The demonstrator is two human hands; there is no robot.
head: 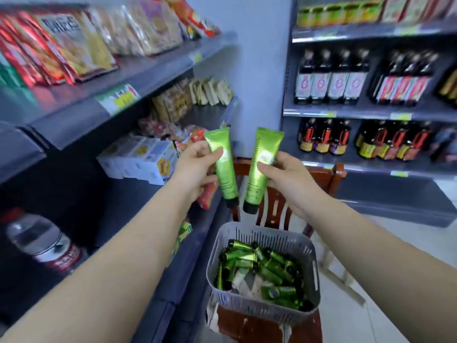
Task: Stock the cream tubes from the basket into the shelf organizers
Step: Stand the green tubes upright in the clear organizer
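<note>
Green cream tubes still crowd the basket (312, 248), while the left hand (195, 167) and right hand (286, 174) each grip one tube, unshelved.

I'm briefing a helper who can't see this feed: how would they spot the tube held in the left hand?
Find the grey slotted basket of green tubes on the wooden chair; two hands are raised above it, each pinching one green cream tube with its black cap pointing down. The left hand holds the tube nearer the snack shelves, leaning towards them, unlike the right hand's tube.
</note>
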